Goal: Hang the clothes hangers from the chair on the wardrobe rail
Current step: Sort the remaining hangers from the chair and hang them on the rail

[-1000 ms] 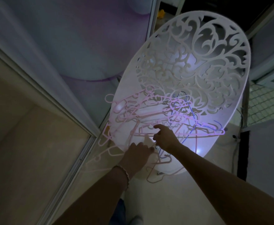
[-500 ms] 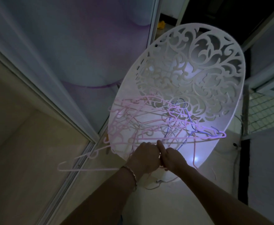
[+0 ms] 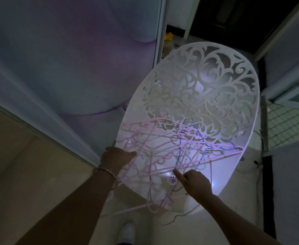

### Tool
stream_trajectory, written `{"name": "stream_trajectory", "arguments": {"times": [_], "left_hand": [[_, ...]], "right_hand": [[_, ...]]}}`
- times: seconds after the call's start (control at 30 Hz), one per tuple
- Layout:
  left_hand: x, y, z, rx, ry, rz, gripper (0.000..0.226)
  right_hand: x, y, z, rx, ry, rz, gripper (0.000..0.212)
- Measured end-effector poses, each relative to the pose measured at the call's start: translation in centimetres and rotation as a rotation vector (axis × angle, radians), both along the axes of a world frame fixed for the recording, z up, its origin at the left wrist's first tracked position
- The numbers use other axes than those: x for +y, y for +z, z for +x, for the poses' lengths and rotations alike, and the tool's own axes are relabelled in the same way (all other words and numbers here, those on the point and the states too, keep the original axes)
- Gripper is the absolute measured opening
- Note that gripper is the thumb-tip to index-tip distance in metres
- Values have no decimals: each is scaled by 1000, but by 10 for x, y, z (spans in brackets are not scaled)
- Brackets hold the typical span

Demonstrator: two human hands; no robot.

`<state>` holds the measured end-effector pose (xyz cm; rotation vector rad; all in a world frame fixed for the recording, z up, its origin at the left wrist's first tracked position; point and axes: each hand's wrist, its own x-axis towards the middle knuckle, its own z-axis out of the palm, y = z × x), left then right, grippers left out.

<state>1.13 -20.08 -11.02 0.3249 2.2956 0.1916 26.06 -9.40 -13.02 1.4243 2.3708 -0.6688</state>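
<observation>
My right hand (image 3: 194, 184) laid its forefinger on a pink bar with the other fingers curled; I could not tell whether they held anything. My left hand (image 3: 116, 157) met the tangle thumb-first, its fingers hidden. Beyond, the hangers (image 3: 163, 140), pink and blue, lay heaped on the white chair (image 3: 233, 96).

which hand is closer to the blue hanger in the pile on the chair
Right. The right hand is just short of the blue hanger, index finger pointing toward it; the left hand is far to its left, among pink hangers.
</observation>
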Motion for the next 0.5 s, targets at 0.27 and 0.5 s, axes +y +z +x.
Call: {"name": "stream_trajectory", "arguments": {"times": [0.27, 0.5], "left_hand": [[-14, 7, 11, -535, 173, 193, 48], [-15, 17, -5, -545, 234, 290, 52]], "right_hand": [[7, 0, -5, 30, -146, -170, 68], [12, 17, -24, 233, -500, -670, 35]]}}
